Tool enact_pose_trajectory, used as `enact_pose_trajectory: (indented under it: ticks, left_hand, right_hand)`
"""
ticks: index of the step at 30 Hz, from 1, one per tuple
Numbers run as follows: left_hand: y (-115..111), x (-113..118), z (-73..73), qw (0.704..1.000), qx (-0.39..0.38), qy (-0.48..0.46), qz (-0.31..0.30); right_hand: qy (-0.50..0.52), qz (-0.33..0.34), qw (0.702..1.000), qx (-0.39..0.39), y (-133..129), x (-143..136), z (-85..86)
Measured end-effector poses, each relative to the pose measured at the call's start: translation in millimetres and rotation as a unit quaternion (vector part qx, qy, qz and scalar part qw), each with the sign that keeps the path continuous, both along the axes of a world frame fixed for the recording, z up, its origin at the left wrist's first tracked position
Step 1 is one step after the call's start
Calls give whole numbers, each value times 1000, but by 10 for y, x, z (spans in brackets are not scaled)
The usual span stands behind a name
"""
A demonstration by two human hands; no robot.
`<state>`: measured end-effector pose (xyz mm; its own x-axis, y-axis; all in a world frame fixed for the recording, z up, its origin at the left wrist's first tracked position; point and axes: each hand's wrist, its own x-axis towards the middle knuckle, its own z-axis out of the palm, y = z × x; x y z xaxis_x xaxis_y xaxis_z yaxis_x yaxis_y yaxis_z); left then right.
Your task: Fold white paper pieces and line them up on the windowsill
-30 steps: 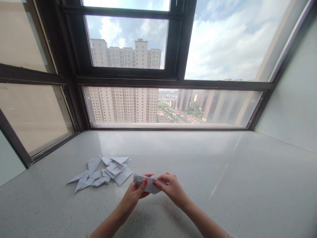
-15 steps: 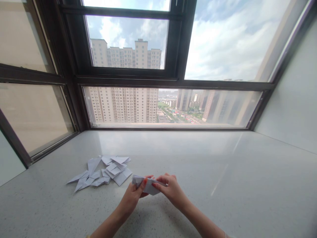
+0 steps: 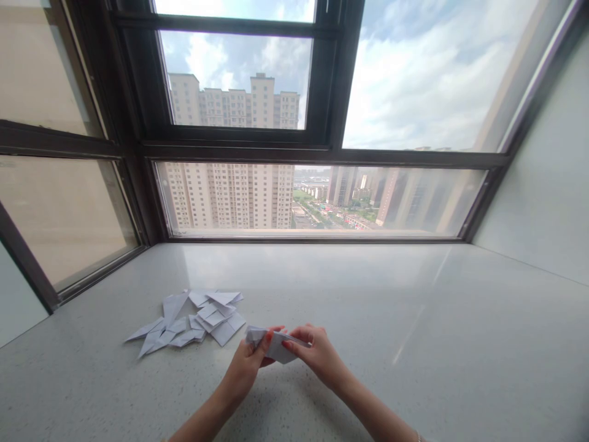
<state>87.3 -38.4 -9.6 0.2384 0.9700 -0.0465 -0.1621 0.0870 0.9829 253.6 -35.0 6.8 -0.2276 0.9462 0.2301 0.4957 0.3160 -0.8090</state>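
A folded piece of white paper (image 3: 281, 350) is held between both hands, a little above the speckled sill (image 3: 377, 307). My left hand (image 3: 251, 356) grips its left part, thumb on top and fingers behind. With thumb and fingers, my right hand (image 3: 315, 348) pinches the paper's right upper edge. Part of the paper is hidden under the fingers. To the left of my left hand lies a loose pile of folded white paper pieces (image 3: 221, 316), some pointed, some squarish and layered.
Dark window frames (image 3: 322, 155) border the sill at the back and left. A white wall (image 3: 543, 184) rises on the right. Tall buildings (image 3: 234, 190) stand outside, beyond the glass.
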Motion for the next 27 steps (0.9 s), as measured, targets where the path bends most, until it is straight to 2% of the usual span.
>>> enact_pose_trajectory:
  ticks: [7,14,23,27]
  left_hand:
    - [-21,17,41,1000,6,-5,6]
    - [-16,26,64,1000,9,11,7]
    - [-29,41,22,999,43,26,1]
    - [-37,36,-13,993,95,66,-9]
  right_hand:
    - [63,8,998,-15,59,24,-98]
    - [125,12,990,-64,91,10,-199]
    - [129,3,990,-63,105,-5,-202]
    - [116,36,988,-94,129,14,-240]
